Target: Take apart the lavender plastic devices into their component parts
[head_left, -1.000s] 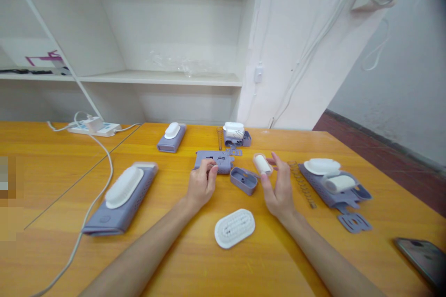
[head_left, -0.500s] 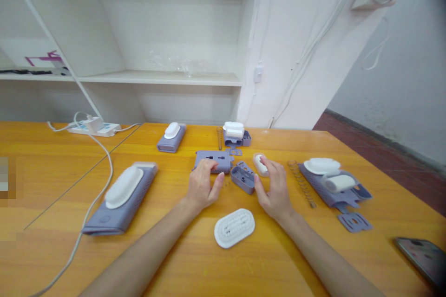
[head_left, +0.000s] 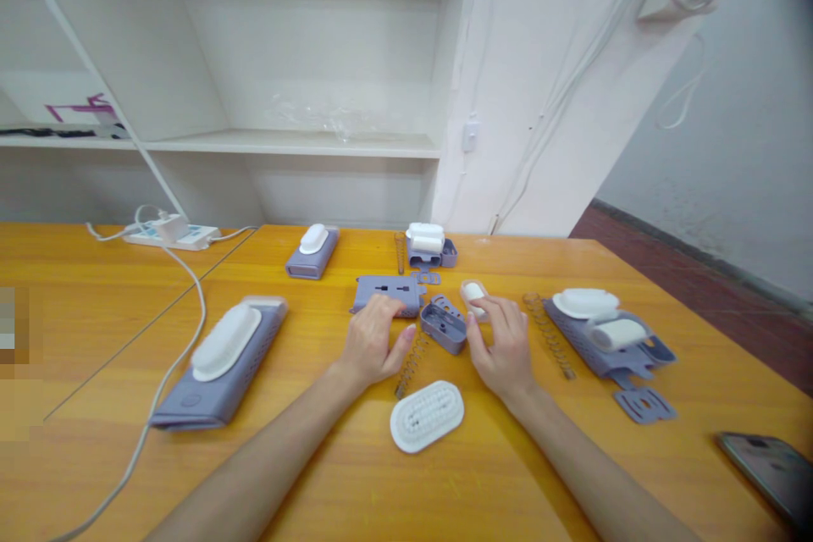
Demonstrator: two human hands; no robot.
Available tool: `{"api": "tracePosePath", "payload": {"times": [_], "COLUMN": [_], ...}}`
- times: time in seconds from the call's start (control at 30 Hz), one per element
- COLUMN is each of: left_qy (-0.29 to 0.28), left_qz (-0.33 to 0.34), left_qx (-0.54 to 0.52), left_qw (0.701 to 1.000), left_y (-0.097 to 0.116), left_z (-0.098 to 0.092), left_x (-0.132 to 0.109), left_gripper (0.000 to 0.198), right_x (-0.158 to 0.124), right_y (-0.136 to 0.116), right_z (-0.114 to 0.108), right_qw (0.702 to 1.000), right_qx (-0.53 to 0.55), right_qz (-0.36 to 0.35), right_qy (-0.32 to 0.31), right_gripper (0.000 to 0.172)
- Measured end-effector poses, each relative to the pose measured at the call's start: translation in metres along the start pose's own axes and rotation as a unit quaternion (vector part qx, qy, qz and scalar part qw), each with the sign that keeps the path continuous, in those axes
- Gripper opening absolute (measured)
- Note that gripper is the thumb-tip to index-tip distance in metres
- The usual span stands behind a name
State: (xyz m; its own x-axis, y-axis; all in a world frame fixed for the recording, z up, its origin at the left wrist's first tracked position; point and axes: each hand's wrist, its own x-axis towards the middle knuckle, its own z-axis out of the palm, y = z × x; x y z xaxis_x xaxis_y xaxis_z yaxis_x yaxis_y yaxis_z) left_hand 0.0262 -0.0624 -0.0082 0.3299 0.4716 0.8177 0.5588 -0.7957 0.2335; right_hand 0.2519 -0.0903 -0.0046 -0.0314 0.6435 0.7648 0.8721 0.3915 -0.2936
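head view: left hand [head_left: 373, 340] and right hand [head_left: 505, 345] flank an open purple case [head_left: 444, 327], its inner details too small to tell.
left of the case, thumb and fingers stand apart; right of it, they spread loosely, fingertips at a white roller [head_left: 472, 292] behind the case. front-left of it lies a spring [head_left: 412, 366], long axis slanting near-left to far-right.

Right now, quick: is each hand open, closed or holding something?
Left hand: open, loosely curled, beside a coiled spring.
Right hand: open, fingers bent by a white cylinder; whether they touch it can't be told.
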Motion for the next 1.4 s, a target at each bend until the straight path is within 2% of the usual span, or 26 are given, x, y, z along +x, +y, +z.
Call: {"api": "tracePosePath", "payload": {"times": [0.13, 0.3, 0.37, 0.43, 0.53, 0.63, 0.73, 0.87, 1.07, 1.17, 1.27, 1.4], "left_qy": [-0.002, 0.021, 0.044, 0.056, 0.017, -0.032, -0.067, -0.074, 0.022, 0.07, 0.096, 0.064], "left_qz": [-0.015, -0.118, -0.181, -0.242, -0.311, -0.346, -0.34, -0.328, -0.352, -0.318, -0.235, -0.092], "left_qx": [0.014, 0.092, 0.126, 0.145, 0.132, 0.116, 0.114, 0.101, 0.103, 0.076, 0.032, -0.018], "left_qw": [1.0, 0.988, 0.974, 0.958, 0.941, 0.931, 0.931, 0.936, 0.93, 0.943, 0.967, 0.994], "left_y": [0.001, 0.0, -0.003, -0.009, -0.016, -0.02, -0.019, -0.017, -0.012, -0.009, -0.003, 0.002], "left_z": [0.001, 0.005, 0.008, 0.01, 0.012, 0.011, 0.009, 0.008, 0.006, 0.003, 0.0, -0.002], "left_x": [0.001, 0.008, 0.01, 0.011, 0.009, 0.008, 0.008, 0.008, 0.012, 0.014, 0.014, 0.009], "left_gripper": [0.016, 0.021, 0.033, 0.054, 0.084, 0.099, 0.102, 0.088, 0.075, 0.069, 0.069, 0.077], "right_x": [0.001, 0.0, 0.0, 0.0, 0.0, 0.0, 0.0, 0.001, 0.0, -0.001, -0.001, -0.001], "right_y": [0.003, 0.002, 0.002, 0.002, 0.002, 0.002, 0.002, 0.001, 0.002, 0.002, -0.001, -0.01], "right_z": [0.0, 0.001, 0.001, 0.0, 0.0, 0.001, 0.001, 0.0, 0.001, 0.001, -0.001, -0.007], "right_qw": [1.0, 1.0, 1.0, 1.0, 1.0, 1.0, 1.0, 1.0, 1.0, 1.0, 0.998, 0.987], "right_qx": [-0.01, -0.008, -0.005, -0.004, -0.004, -0.006, -0.007, -0.007, -0.005, 0.001, 0.027, 0.11], "right_qz": [0.02, 0.007, 0.007, 0.008, 0.008, 0.006, 0.004, 0.003, -0.005, -0.019, -0.049, -0.117], "right_qy": [0.002, -0.009, -0.009, -0.012, -0.018, -0.018, -0.017, -0.017, -0.011, -0.008, 0.01, -0.002], "right_gripper": [0.013, 0.014, 0.014, 0.014, 0.015, 0.015, 0.015, 0.015, 0.015, 0.018, 0.036, 0.08]}}
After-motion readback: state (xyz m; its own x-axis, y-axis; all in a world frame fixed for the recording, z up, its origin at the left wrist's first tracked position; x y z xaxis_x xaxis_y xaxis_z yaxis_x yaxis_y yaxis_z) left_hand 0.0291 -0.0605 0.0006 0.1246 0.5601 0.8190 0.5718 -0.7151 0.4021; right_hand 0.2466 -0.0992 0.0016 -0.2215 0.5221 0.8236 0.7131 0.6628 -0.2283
